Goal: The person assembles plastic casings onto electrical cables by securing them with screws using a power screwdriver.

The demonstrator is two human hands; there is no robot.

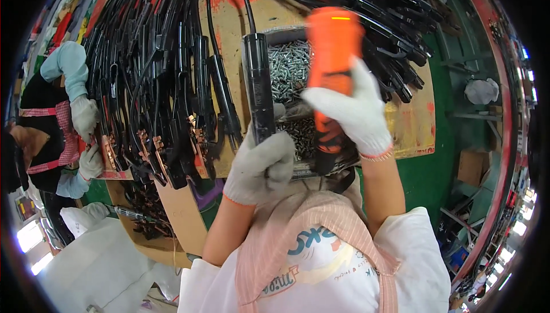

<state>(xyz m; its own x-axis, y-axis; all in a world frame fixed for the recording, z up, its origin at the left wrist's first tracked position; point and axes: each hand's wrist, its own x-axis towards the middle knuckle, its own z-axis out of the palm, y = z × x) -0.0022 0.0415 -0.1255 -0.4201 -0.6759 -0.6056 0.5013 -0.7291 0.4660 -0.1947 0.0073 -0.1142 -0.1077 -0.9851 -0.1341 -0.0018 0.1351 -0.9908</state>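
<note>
- Left hand [260,167]: gloved, clenched, fingers curled round the lower end of one black handle [262,89]. The handle points away from the wearer, in front of the left side of a screw box [283,35]; a cable leaves its far end.
- Right hand [361,109]: gloved, part open to the girth of one orange power tool [334,38], grasping it about mid-body. The tool is blurred; its black lower end hangs over the box's right side. Contact with the screws cannot be told.
- Count, left to right: one co-worker [48,135] with two gloved hands at the desk; one left cable bundle [180,55], pieces overlapping and not countable, several with copper-coloured ends; one screw box with two sections, silver screws [289,67] far, dark screws [301,135] near, neither countable; one right cable bundle [395,32], likewise not countable.
- Edges and room, left to right: a cardboard box [186,215] stands below the desk's near edge; a narrow bare strip separates the left bundle from the held handle; bare desk [415,127] extends from the right wrist to the right edge, with green floor [409,178] beyond.
</note>
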